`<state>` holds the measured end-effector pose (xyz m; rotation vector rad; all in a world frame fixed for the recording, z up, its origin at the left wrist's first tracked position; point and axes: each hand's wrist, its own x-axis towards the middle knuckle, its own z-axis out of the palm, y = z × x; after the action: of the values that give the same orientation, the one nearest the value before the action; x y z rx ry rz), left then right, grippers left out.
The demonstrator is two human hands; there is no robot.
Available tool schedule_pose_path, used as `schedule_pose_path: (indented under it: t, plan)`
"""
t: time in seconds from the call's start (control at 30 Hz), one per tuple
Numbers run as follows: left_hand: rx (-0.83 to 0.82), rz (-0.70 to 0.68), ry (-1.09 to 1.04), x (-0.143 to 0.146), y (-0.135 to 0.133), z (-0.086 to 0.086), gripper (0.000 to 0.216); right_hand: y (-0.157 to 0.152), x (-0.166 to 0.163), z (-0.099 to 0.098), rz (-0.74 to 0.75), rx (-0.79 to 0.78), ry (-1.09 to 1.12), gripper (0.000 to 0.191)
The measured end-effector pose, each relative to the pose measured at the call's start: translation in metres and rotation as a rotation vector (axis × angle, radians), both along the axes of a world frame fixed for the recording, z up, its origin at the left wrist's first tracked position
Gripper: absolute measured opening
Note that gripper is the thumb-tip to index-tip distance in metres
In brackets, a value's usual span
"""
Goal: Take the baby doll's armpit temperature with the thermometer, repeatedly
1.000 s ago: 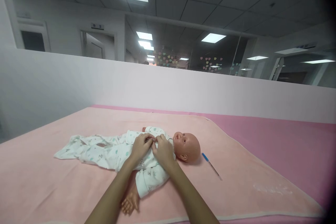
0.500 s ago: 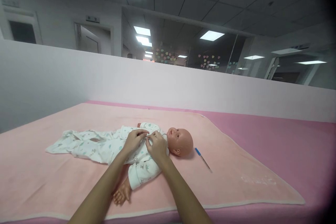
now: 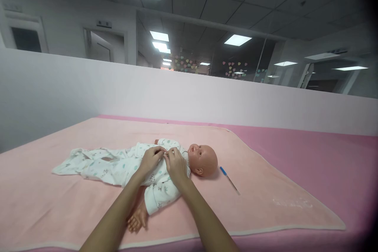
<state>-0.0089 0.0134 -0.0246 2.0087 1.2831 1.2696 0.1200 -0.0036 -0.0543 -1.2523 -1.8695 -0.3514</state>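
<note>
A baby doll point(image 3: 203, 159) lies on its back on a light pink blanket point(image 3: 265, 189), head to the right. It wears a white patterned romper point(image 3: 118, 165) whose legs trail to the left. My left hand point(image 3: 150, 159) and my right hand point(image 3: 176, 165) meet on the doll's chest just below its chin. Both pinch the romper's front edges, fingers closed on the cloth. The doll's bare hand point(image 3: 136, 220) sticks out of a sleeve near my left forearm.
A thin blue-capped thermometer point(image 3: 229, 180) lies on the blanket right of the doll's head. The blanket covers a darker pink mattress point(image 3: 325, 165). A low white partition wall point(image 3: 206, 98) runs behind, with office rooms and ceiling lights beyond.
The view shifted a little, so doll and hands sit further left and higher than a second ago. My hands stay pinched together on the romper at the doll's chest.
</note>
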Motion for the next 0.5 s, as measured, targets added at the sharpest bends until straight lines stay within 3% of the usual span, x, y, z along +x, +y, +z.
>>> schedule_pose_path:
  t: [0.5]
  plan:
    - [-0.093,-0.045,-0.093,-0.0008,0.0032,0.0021,0.031,-0.0006,0.0004,-0.0006,-0.015,0.012,0.065,0.019]
